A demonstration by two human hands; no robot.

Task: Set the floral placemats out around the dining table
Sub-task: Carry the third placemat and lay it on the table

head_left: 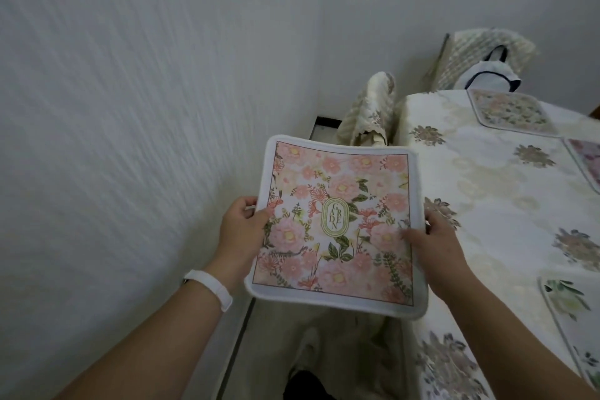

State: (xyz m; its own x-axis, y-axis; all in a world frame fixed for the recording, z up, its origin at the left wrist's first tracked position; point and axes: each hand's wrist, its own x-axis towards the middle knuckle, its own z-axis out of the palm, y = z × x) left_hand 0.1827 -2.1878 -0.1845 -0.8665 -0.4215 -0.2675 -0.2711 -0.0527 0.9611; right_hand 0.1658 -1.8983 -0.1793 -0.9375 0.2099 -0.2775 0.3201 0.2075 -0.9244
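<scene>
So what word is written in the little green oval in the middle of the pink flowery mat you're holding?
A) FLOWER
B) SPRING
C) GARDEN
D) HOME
C: the green oval at the centre of the pink placemat, held by the left hand and right hand beside the table, spells GARDEN.

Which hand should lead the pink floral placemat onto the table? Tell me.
Right. The right hand grips the pink floral placemat on the edge nearest the cream floral-clothed table; the left hand holds the wall-side edge.
</scene>
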